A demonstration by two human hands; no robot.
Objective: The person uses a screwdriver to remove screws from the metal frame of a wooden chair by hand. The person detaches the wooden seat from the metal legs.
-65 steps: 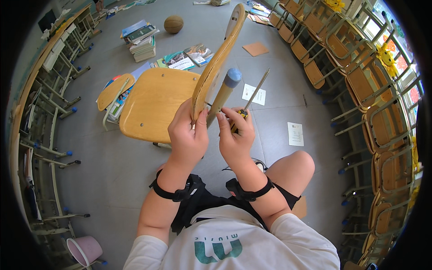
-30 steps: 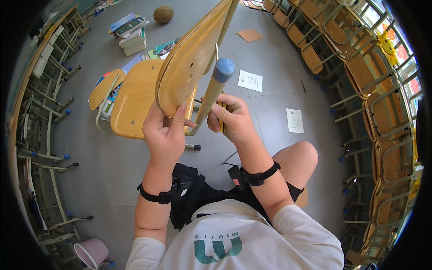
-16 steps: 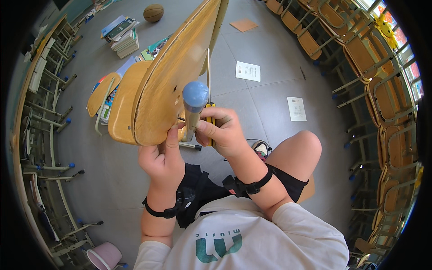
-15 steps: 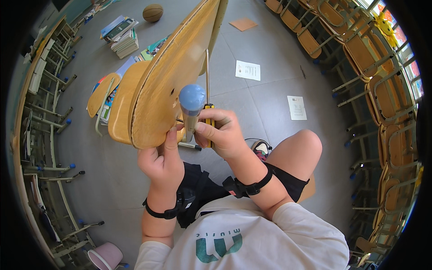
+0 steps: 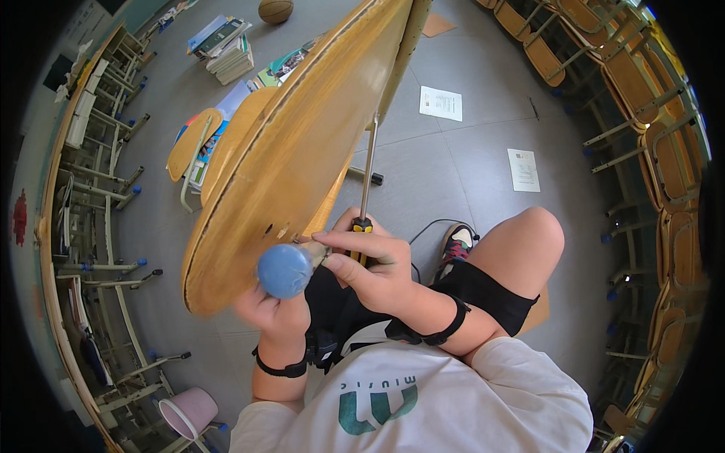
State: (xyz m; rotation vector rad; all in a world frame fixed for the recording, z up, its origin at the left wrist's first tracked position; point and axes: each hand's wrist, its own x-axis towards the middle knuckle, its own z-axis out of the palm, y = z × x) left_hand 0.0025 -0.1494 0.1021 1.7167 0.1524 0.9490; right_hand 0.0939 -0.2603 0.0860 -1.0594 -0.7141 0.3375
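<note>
A chair with wooden panels is tilted up in front of me, its large curved board (image 5: pixel 302 151) on edge and a blue-capped leg end (image 5: pixel 285 270) pointing up at me. My right hand (image 5: pixel 377 268) is closed round a screwdriver (image 5: pixel 361 226) with a yellow and black handle, its metal shaft pointing away. The thumb and forefinger of that hand reach to the leg just behind the cap. At the board's near edge, my left hand (image 5: pixel 283 311) is curled. The blue cap covers its fingertips, so what they pinch is hidden. Two small holes show in the board nearby.
Stacked chairs (image 5: pixel 630 83) line the right side, and desks or chairs with metal legs (image 5: pixel 113 260) line the left. Book piles (image 5: pixel 226 53), a basketball (image 5: pixel 275 10) and paper sheets (image 5: pixel 441 103) lie on the floor. A pink bucket (image 5: pixel 189 413) stands at lower left.
The blue-capped leg end and the board's near edge have swung down and left, toward me. Both hands have moved lower with them; the screwdriver remains in my right hand.
</note>
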